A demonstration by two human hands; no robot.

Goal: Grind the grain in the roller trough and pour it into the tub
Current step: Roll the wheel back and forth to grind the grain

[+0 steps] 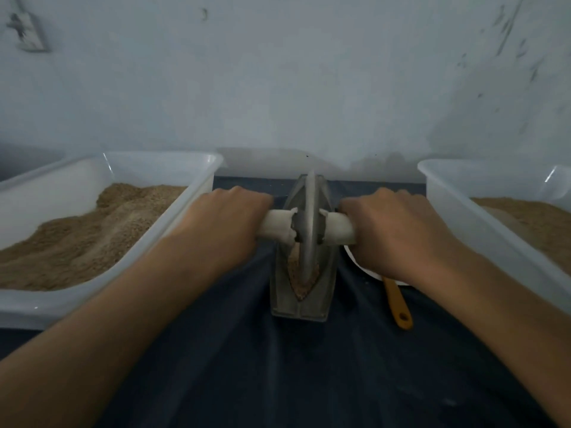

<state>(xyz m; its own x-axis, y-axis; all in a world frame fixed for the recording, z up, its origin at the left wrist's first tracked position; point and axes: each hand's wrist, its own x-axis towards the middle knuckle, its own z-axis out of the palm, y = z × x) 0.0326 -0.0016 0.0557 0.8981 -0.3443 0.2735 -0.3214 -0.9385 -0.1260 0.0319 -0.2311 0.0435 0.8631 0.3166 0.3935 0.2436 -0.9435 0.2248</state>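
Left hand [227, 216] and right hand [391, 225] each curl fingers around the white axle handle [278, 227]; roller wheel [307, 230] stands between them in grain-filled trough [301, 291].

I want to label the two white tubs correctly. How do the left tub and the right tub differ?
The left tub holds a tall, uneven heap of grain reaching far up its wall; the right tub holds a flatter, lower layer. The left tub shows most of its inside; the right tub is cut by the picture edge. Both are white, translucent, rectangular, and flank the roller trough.
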